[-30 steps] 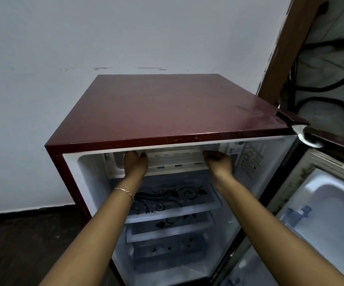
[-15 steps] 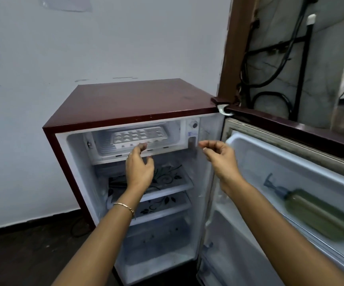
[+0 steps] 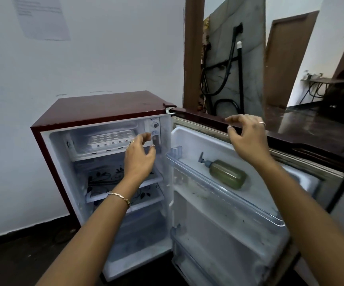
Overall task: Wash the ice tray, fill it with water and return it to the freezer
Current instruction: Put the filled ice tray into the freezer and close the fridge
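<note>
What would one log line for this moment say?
ice tray in freezer compartment | left hand empty, near it | right hand at top edge of open fridge door, grip unclear

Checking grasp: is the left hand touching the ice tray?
Cannot tell. In the head view the left hand overlaps the right end of the ice tray, hiding any gap.

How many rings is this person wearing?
2. One ring on the left hand, before the freezer; a second ring on the right hand, by the door top. Curled fingers may hide others.
</note>
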`<state>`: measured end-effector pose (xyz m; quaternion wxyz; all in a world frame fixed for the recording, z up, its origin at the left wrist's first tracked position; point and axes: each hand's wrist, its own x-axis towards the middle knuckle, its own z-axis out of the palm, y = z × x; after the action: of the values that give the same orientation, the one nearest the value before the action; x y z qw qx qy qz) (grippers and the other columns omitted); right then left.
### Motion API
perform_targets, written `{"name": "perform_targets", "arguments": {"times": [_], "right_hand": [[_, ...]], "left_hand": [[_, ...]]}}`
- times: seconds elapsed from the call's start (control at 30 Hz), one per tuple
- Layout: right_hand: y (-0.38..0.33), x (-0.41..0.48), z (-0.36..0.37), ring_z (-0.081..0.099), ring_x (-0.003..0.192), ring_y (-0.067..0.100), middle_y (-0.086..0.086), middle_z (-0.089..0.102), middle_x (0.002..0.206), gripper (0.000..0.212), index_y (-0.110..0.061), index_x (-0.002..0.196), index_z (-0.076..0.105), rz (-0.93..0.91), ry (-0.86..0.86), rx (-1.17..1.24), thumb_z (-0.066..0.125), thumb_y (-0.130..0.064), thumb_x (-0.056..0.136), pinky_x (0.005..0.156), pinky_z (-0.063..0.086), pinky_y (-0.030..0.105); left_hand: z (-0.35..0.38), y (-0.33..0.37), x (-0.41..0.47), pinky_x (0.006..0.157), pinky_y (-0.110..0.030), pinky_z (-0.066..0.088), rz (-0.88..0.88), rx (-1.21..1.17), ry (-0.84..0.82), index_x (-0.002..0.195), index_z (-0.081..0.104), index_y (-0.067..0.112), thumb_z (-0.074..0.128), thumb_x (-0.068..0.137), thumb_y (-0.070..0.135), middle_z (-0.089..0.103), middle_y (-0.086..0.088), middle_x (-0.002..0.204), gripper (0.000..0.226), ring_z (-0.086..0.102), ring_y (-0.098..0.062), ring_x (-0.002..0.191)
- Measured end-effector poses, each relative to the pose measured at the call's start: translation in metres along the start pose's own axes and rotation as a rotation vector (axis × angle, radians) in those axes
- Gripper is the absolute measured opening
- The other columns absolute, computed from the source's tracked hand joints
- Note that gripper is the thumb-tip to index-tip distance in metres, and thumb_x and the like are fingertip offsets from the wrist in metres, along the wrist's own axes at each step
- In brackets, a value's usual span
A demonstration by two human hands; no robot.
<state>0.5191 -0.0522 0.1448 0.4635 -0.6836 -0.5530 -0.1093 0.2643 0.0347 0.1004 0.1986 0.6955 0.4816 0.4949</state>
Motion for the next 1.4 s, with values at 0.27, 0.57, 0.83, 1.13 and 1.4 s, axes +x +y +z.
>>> {"name": "perform_targets", "arguments": {"times": [0.27, 0.57, 0.83, 1.13, 1.4], "right_hand": [[0.039, 0.002, -0.078, 0.058, 0.112, 0.023, 0.0, 0.068, 0.116, 0.021, -0.032, 0.11, 0.069, 0.114, -0.292, -0.278, 0.059, -0.027, 0.093, 0.094, 0.047, 0.042], [0.044, 0.002, -0.086, 0.059, 0.11, 0.024, 0.003, 0.066, 0.124, 0.029, -0.03, 0.122, 0.066, 0.089, -0.336, -0.299, 0.059, -0.025, 0.094, 0.08, 0.045, 0.028], [0.017, -0.004, -0.084, 0.061, 0.109, 0.026, 0.002, 0.066, 0.125, 0.03, -0.03, 0.122, 0.067, 0.076, -0.37, -0.449, 0.058, -0.023, 0.095, 0.082, 0.047, 0.028], [-0.049, -0.018, -0.084, 0.06, 0.11, 0.023, 0.002, 0.067, 0.12, 0.028, -0.029, 0.12, 0.068, 0.043, -0.531, -0.514, 0.063, -0.032, 0.092, 0.08, 0.044, 0.026], [-0.09, -0.019, -0.062, 0.062, 0.106, 0.016, 0.0, 0.071, 0.109, 0.03, -0.021, 0.109, 0.075, 0.025, -0.686, -0.281, 0.071, -0.039, 0.085, 0.093, 0.048, 0.03]], "left_hand": [[0.004, 0.049, -0.023, 0.098, -0.03, 0.046, 0.083, 0.006, -0.063, 0.127, 0.054, 0.016, 0.058, 0.092, 0.012, 0.061, 0.003, 0.122, 0.035, 0.052, -0.01, 0.115], [-0.011, 0.055, -0.045, 0.094, -0.027, 0.047, 0.082, 0.016, -0.081, 0.128, 0.054, 0.015, 0.058, 0.091, 0.012, 0.063, 0.003, 0.119, 0.038, 0.05, -0.004, 0.104], [-0.039, 0.051, -0.058, 0.092, -0.027, 0.047, 0.088, 0.016, -0.114, 0.127, 0.054, 0.017, 0.058, 0.091, 0.013, 0.062, 0.007, 0.117, 0.036, 0.053, -0.007, 0.107], [-0.075, 0.048, -0.065, 0.091, -0.02, 0.043, 0.129, -0.016, -0.134, 0.125, 0.055, 0.017, 0.058, 0.091, 0.012, 0.062, 0.007, 0.117, 0.034, 0.052, -0.005, 0.105], [-0.104, 0.037, -0.067, 0.092, -0.026, 0.047, 0.14, -0.008, -0.123, 0.116, 0.059, 0.019, 0.058, 0.091, 0.012, 0.061, 0.009, 0.114, 0.026, 0.056, -0.008, 0.108]]}}
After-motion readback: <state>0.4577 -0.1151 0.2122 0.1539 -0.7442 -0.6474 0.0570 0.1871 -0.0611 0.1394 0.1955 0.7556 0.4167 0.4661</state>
